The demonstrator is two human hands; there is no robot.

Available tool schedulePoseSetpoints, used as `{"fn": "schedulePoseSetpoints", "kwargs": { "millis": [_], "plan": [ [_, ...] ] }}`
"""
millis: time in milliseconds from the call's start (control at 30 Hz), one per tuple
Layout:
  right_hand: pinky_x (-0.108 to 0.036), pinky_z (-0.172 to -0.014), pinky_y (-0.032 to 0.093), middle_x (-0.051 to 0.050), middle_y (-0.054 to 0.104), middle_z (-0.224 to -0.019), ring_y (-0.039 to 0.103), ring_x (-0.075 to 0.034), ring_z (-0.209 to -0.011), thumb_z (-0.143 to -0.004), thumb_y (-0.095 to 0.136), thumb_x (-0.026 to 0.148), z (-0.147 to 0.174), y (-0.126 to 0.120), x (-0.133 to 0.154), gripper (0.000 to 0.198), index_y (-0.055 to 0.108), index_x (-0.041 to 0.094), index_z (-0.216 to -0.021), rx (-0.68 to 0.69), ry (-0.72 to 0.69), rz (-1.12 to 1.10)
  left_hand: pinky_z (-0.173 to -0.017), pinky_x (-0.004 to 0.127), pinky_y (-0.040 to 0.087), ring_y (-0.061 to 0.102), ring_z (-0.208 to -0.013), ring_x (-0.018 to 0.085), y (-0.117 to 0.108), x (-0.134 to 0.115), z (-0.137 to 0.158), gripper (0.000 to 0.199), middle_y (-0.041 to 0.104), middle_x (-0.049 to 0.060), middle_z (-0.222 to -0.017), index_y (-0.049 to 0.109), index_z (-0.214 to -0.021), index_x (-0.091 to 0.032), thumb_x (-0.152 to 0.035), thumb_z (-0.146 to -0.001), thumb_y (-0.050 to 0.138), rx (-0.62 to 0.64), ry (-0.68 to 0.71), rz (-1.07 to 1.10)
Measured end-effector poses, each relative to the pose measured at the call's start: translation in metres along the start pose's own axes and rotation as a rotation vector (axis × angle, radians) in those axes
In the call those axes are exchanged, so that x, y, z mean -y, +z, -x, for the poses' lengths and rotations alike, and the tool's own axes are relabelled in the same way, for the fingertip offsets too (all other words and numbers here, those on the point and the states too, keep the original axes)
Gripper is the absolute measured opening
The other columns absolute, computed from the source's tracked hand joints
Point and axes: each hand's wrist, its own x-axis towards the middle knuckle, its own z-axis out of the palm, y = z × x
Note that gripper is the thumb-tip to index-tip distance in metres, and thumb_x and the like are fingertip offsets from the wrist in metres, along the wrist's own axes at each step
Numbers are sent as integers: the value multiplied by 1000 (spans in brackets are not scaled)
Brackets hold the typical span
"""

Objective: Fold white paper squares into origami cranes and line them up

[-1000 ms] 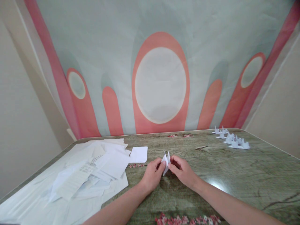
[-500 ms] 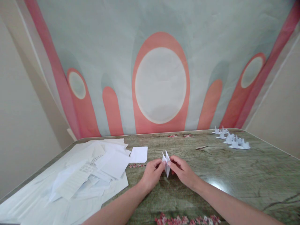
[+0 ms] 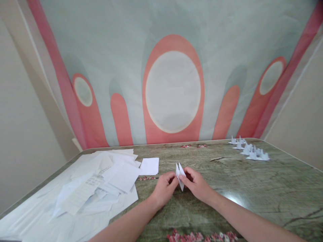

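Note:
A small white folded paper [image 3: 181, 179] with two narrow points at its top is held upright over the table, between my hands. My right hand [image 3: 195, 183] pinches it from the right, thumb on the near face and fingers behind. My left hand [image 3: 165, 185] is closed at its left edge, thumb and forefinger meeting at the paper. The other fingers of both hands curl inward and partly hide behind the paper and thumbs.
A short stack of white paper squares [image 3: 149, 166] lies beyond my left hand. Loose paper sheets [image 3: 123, 176], some with writing, spread over the table's left side. Several folded paper cranes [image 3: 257, 154] stand at the far right of the wood-patterned table [image 3: 252, 183]. A printed backdrop [image 3: 174, 90] rises behind.
The folded paper has turned slightly and shifted a little to the right. Its two top points now stand closer together. My left hand has moved slightly; the rest stays put.

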Motion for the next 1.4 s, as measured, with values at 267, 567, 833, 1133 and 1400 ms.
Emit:
{"fn": "schedulePoseSetpoints", "kwargs": {
  "millis": [267, 567, 833, 1133, 1400],
  "plan": [
    [-24, -54, 41, 1, 56, -69, 51, -13, -61, -80, 55, 42, -3, -2, 1, 26, 54, 17, -80, 7, 48, -63, -63, 22, 37, 49, -68, 14, -3, -8, 4, 32, 55, 0, -68, 58, -71, -14, -35, -87, 39, 62, 3, 76],
    [-24, -57, 42, 0, 57, -70, 52, -13, -63, -80, 54, 43, -2, -3, 6, 27, 54, 17, -79, 14, 40, -61, -61, 23, 36, 47, -64, 14, 0, -4, 2, 40, 52, 1, -66, 55, -67, -14, -41, -88, 36, 37, 2, 48],
    [-24, -57, 41, 1, 56, -69, 50, -13, -62, -79, 55, 45, -3, -5, 1, 30, 56, 16, -78, -3, 48, -104, -61, 23, 38, 49, -65, 14, 2, -2, 2, 34, 56, 1, -68, 57, -71, -14, -41, -86, 43, -34, -14, 47],
    [-24, -56, 40, 1, 56, -67, 49, -12, -60, -77, 56, 49, -5, -6, 3, 35, 60, 14, -79, 13, 75, -94, -72, 25, 44, 57, -81, 17, -1, 0, 0, 24, 64, 6, -89, 62, -93, -15, -34, -82, 53, -82, 6, 161],
    [-23, -55, 40, 1, 56, -67, 49, -12, -60, -78, 54, 50, -3, -5, 2, 35, 59, 15, -78, 9, 92, -84, -72, 27, 45, 59, -76, 18, -2, 2, -1, 27, 67, 6, -81, 65, -84, -13, -38, -80, 56, -86, -22, 218]
  ]
}}
